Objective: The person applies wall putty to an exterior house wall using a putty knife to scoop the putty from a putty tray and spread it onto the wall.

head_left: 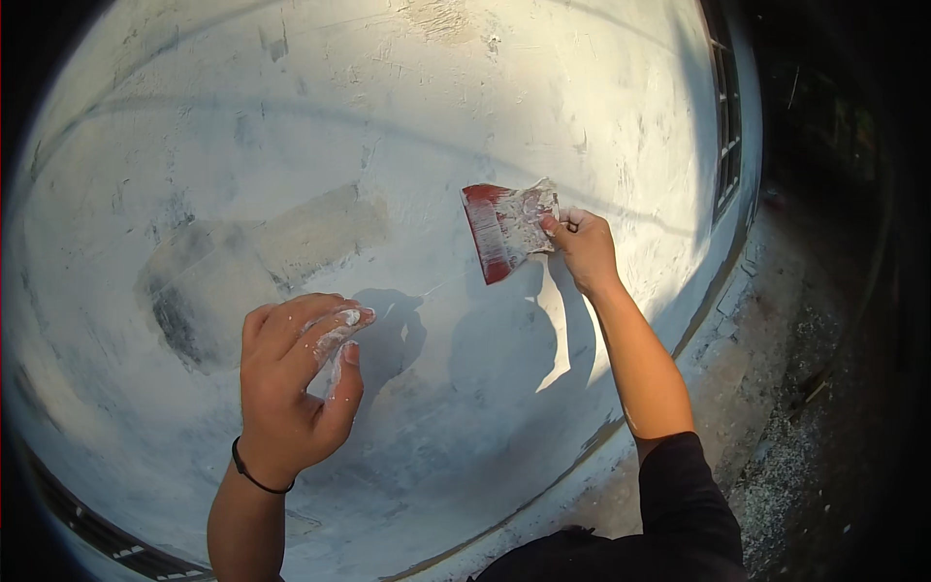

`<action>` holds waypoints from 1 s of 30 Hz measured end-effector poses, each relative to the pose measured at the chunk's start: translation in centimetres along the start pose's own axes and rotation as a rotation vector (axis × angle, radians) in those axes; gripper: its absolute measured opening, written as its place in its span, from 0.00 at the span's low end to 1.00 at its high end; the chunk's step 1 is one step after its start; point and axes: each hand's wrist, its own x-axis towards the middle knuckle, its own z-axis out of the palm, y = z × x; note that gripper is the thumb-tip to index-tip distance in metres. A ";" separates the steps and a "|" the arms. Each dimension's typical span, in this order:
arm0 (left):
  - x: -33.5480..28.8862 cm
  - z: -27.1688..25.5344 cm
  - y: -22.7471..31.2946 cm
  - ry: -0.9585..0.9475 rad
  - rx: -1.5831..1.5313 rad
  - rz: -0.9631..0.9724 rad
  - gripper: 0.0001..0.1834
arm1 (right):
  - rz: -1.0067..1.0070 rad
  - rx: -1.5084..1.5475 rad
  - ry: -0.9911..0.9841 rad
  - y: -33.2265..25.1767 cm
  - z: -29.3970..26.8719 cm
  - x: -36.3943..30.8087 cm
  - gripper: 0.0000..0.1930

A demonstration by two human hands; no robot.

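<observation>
My right hand (pixel 585 247) grips a wide putty scraper (pixel 504 228) by its putty-caked end. Its red blade is streaked with white putty and points left, in front of the pale wall (pixel 417 184); I cannot tell whether the blade touches it. Lower left, my left hand (pixel 303 373) has its fingers bent, thumb and forefinger apart with nothing visible between them. White putty coats the forefinger and thumb. Beyond that hand, a grey-beige damp-looking patch (pixel 238 267) shows on the wall. A black band (pixel 254 472) circles the left wrist.
A barred window (pixel 725 107) is set in the wall at the far right. Another dark grille (pixel 107 538) shows at the lower left. Rough ground with gravel (pixel 790 466) runs along the wall's foot on the right. Shadows of my arms fall across the wall.
</observation>
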 end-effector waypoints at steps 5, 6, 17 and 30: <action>0.6 0.9 0.1 -0.021 0.010 -0.012 0.13 | -0.188 -0.569 0.387 -0.2 2.4 -0.3 0.14; 0.5 1.1 0.1 -0.027 0.012 -0.012 0.13 | -0.246 -0.604 0.421 -0.2 2.4 -0.4 0.13; 1.0 2.3 0.9 -0.039 0.031 -0.062 0.14 | -0.405 -0.610 0.390 1.0 1.0 0.3 0.13; 2.2 4.5 3.4 -0.085 0.039 -0.114 0.15 | -0.064 -0.080 0.082 0.0 -9.6 -0.5 0.10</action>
